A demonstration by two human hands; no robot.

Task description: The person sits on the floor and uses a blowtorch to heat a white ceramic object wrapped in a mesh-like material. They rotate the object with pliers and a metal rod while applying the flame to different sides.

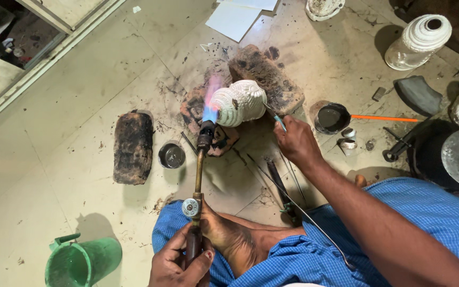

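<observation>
Torch (199,175) flame on ribbed vessel (238,102)

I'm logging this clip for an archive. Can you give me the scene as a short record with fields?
Setting: person seated on a stained floor
Left hand: grips a gas torch, flame lit
Flame target: white ribbed vessel on charred bricks
Right hand: holds a thin tool at the vessel
Nearby: green jug, small dark bowl, charred block

I saw a blue-pink flame (211,101) on a white ribbed vessel (238,102), charred black bricks (133,147), a green jug (82,261), blue checked cloth (399,212), and an orange rod (383,118).
</observation>
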